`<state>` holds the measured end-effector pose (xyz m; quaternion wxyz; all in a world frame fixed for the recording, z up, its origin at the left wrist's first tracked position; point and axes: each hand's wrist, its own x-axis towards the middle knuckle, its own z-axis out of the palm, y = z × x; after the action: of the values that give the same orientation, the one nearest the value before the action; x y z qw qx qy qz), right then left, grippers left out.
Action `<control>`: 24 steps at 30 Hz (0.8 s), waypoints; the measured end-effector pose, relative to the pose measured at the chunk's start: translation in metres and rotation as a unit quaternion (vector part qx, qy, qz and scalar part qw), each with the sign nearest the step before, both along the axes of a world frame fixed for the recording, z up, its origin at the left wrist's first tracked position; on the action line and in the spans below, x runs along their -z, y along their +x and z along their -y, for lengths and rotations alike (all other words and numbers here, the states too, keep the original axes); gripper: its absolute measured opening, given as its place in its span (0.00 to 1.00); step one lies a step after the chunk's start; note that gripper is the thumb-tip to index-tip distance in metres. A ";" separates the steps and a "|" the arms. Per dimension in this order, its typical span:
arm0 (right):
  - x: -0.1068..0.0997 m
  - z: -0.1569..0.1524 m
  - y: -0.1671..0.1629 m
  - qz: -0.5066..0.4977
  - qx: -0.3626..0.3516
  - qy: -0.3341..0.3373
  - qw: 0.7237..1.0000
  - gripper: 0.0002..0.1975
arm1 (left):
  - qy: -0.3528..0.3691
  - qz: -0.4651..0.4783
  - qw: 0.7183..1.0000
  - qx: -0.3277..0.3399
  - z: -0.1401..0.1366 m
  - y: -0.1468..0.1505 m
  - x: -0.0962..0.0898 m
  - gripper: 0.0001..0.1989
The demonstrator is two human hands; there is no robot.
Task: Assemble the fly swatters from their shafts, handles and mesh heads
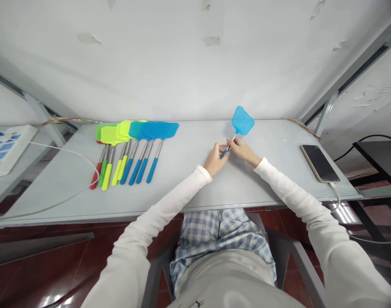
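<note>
Blue, diamond-headed mesh fly swatter (pixel 243 121) is held over the grey table (pixel 195 147); its blue handle (pixel 224 153), partly hidden, is gripped by the left hand (pixel 215 159), its metal shaft (pixel 234 137) pinched by the right hand (pixel 243 152).

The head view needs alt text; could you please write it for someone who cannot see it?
A left hand and right hand hold a blue fly swatter at a grey table. More swatters, red, green, yellow and blue, lie at left; a phone with a cable lies at right.

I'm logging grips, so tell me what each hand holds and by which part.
The left hand holds a blue fly swatter by its handle; the right hand holds it by the metal rod.
</note>
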<state>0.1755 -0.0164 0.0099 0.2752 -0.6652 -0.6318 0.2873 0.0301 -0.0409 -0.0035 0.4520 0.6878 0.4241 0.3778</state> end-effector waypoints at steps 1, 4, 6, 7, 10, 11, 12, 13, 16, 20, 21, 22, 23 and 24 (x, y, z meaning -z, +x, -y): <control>0.001 -0.002 0.000 -0.024 -0.007 -0.013 1.000 0.15 | 0.008 -0.010 1.000 0.018 0.003 0.002 0.000 0.15; 0.005 -0.007 0.012 -0.035 0.001 -0.022 0.999 0.12 | 0.047 -0.068 0.994 0.068 0.008 -0.006 -0.001 0.16; 0.008 -0.007 0.029 0.019 0.022 0.008 1.000 0.12 | 0.097 -0.138 0.984 0.056 0.005 -0.025 -0.003 0.16; 0.010 -0.007 0.040 0.061 0.033 0.029 0.997 0.12 | 0.124 -0.184 0.975 0.030 0.001 -0.039 -0.005 0.17; 0.014 -0.003 0.074 0.187 0.057 0.063 0.979 0.10 | 0.153 -0.350 0.914 -0.135 -0.016 -0.090 -0.012 0.20; 0.014 -0.001 0.084 0.218 0.062 0.056 0.972 0.10 | 0.143 -0.394 0.886 -0.197 -0.022 -0.108 -0.014 0.21; 0.014 0.001 0.093 0.243 0.068 0.044 0.967 0.10 | 0.123 -0.430 0.859 -0.250 -0.027 -0.123 -0.015 0.22; 0.014 0.004 0.100 0.260 0.073 0.031 0.962 0.11 | 0.102 -0.457 0.837 -0.284 -0.030 -0.137 -0.016 0.23; 0.011 0.010 0.116 0.280 0.087 0.015 0.956 0.14 | 0.048 -0.493 0.813 -0.305 -0.035 -0.162 -0.012 0.23; 0.008 0.019 0.127 0.313 0.109 0.011 0.943 0.19 | 0.037 -0.503 0.816 -0.282 -0.039 -0.167 -0.007 0.21; 0.008 0.021 0.129 0.326 0.112 0.010 0.939 0.19 | 0.039 -0.505 0.817 -0.275 -0.040 -0.166 -0.006 0.20; 0.008 0.023 0.131 0.339 0.114 0.010 0.934 0.19 | 0.044 -0.507 0.819 -0.265 -0.041 -0.166 -0.006 0.19; 0.007 0.025 0.134 0.353 0.116 0.010 0.928 0.18 | 0.052 -0.508 0.822 -0.254 -0.042 -0.165 -0.006 0.18; 0.007 0.027 0.136 0.369 0.120 0.009 0.922 0.17 | 0.064 -0.506 0.826 -0.241 -0.043 -0.165 -0.006 0.18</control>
<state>0.3116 -0.0435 0.0031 0.0610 -0.7923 -0.6068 -0.0195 -0.1348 0.0016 0.0022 0.0232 0.6862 0.7202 0.0997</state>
